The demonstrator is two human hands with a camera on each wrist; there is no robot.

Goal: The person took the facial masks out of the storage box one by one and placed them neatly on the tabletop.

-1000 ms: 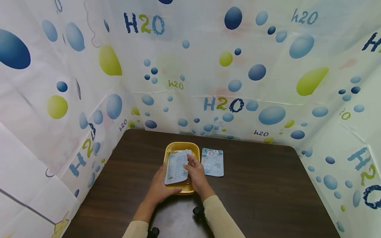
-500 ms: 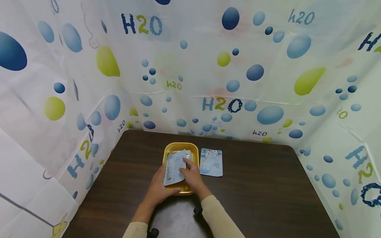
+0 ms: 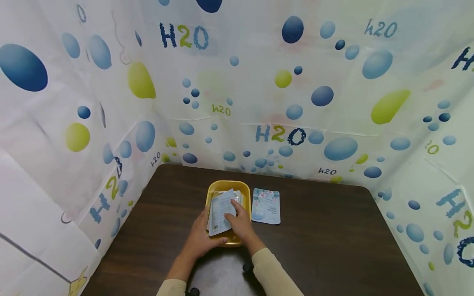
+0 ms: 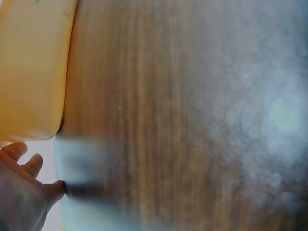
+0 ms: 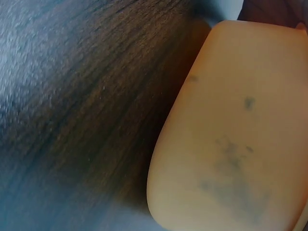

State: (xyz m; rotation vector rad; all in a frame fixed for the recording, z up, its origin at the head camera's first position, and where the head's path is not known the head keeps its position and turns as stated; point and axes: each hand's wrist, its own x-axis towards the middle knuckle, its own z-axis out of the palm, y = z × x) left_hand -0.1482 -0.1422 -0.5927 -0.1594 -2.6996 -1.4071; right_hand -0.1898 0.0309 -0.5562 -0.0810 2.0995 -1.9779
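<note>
A pale blue-white sheet mask packet (image 3: 221, 213), its printed back up, lies tilted over the yellow tray (image 3: 246, 191) in the head view. My right hand (image 3: 242, 225) pinches its right edge between thumb and fingers. With thumb at the near rim and fingers along the left side, my left hand (image 3: 201, 235) holds the tray's near left corner. Beneath the top packet, part of another silvery packet (image 3: 237, 197) shows. The left wrist view catches several fingers (image 4: 33, 164) beside the tray wall (image 4: 33, 72); the right wrist view shows the tray's outer side (image 5: 231, 120) but not the right hand's grip.
Right of the tray, a second blue packet with a floral print (image 3: 266, 206) lies flat on the dark wooden table (image 3: 318, 238). A white curtain (image 3: 252, 82) with blue and green dots stands behind the table and along both sides.
The right hand has shifted slightly left and inward with the packet's edge, and more of the packet underneath shows on the right. The left hand stays at the tray. The head view has shifted a little.
</note>
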